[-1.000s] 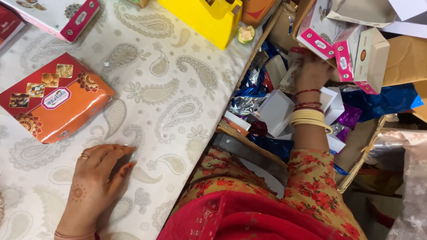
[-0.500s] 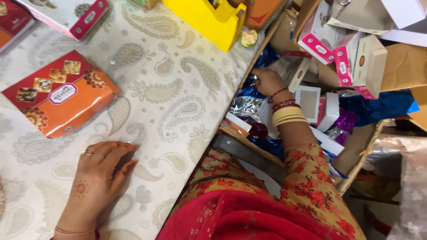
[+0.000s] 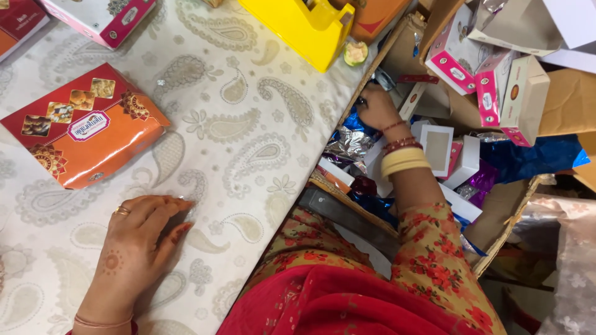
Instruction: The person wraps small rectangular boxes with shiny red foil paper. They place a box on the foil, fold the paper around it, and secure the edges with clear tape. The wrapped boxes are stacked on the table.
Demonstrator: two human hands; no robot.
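Left hand (image 3: pixel 133 245): fingers spread flat on the paisley tabletop (image 3: pixel 248 124), gripping nothing, apparently as a brace.
Orange sweet box (image 3: pixel 84 127): just beyond those fingertips, apart.
Right hand (image 3: pixel 375 107): fingers curled among foil wrappers (image 3: pixel 351 144) below the tabletop edge; grip indeterminate.

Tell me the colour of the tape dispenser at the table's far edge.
The tape dispenser is bright yellow, seen best in the head view, which is the only one.

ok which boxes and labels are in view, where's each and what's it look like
Orange box: flat, on the table above the left hand; sweet photos, oval white label.
White-pink box: table's top left edge.
Pink-white cartons: stacked beyond the right hand.
White boxes: small, by that wrist.
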